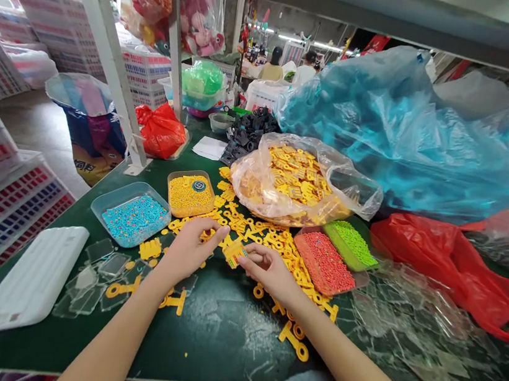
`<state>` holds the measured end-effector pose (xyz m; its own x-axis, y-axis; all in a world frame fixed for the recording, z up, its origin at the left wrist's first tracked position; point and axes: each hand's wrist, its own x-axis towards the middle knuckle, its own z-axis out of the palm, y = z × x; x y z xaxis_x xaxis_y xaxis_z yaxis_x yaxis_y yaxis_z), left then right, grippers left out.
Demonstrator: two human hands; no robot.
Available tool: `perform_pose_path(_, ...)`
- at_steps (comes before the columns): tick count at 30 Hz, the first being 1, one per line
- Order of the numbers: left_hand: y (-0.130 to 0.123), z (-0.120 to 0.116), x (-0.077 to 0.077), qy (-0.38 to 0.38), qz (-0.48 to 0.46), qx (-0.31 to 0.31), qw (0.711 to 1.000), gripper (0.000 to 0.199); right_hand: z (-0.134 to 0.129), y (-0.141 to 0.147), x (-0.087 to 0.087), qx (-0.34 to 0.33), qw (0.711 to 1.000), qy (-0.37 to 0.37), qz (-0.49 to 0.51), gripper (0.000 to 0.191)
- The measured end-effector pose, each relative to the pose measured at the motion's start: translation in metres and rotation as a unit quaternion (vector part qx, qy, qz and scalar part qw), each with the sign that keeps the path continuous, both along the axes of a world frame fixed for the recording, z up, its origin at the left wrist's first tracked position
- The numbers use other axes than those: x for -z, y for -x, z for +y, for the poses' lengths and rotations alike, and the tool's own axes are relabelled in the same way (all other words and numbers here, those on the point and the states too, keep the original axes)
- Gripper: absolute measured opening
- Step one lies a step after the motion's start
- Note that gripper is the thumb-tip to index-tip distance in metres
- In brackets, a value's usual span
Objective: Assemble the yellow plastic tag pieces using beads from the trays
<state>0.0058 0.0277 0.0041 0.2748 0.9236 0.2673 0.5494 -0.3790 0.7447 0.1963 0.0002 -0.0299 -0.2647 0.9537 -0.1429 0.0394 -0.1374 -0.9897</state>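
My right hand (pixel 272 271) pinches a small yellow plastic piece (pixel 234 253) between thumb and fingers. Small coloured dots, green and red among them, show along its edge. To its left, my left hand (pixel 191 244) is closed, thumb and fingertips close together; whatever is between them is too small to make out. Under and behind both hands spreads a pile of yellow plastic parts (pixel 271 236) with ring ends. Beyond the left hand stands a tray of yellow beads (pixel 191 194), beside a tray of blue beads (pixel 133 215). Red beads (pixel 324 262) and green beads (pixel 350 244) lie in trays at the right.
A plastic bag of yellow pieces (pixel 300 178) stands behind the pile, with black parts (pixel 253 131) beyond. Clear plastic plates (pixel 410 323) and a red bag (pixel 455 267) lie right. A white power bank (pixel 32 277) is left. A shelf post (pixel 108 52) rises at the table's left edge.
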Motion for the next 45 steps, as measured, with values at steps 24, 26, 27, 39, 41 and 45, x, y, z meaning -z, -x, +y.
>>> perform_pose_path(24,-0.003,0.000,0.007,0.016,0.014,-0.047,0.999,0.043,-0.002,-0.003,0.004,0.018,0.999,0.039,0.034,0.051)
perform_pose_path(26,-0.003,0.000,0.008,0.012,0.025,-0.044,0.999,0.043,-0.002,-0.004,0.004,0.012,0.999,0.033,0.022,0.052)
perform_pose_path(27,-0.004,0.000,0.009,0.011,0.030,-0.040,0.999,0.044,-0.002,-0.004,0.004,0.006,0.999,0.033,0.015,0.052)
perform_pose_path(39,0.006,0.008,0.024,-0.076,0.030,-0.073,0.994,0.039,0.008,-0.018,-0.028,0.092,0.983,0.054,0.147,0.039)
perform_pose_path(41,0.010,0.009,0.025,-0.094,0.054,-0.086,0.990,0.035,0.028,-0.036,-0.049,0.147,0.976,0.020,0.159,0.028)
perform_pose_path(45,0.013,0.010,0.025,-0.118,0.084,-0.089,0.985,0.029,0.076,-0.063,-0.095,0.225,0.969,-0.018,0.103,0.020)
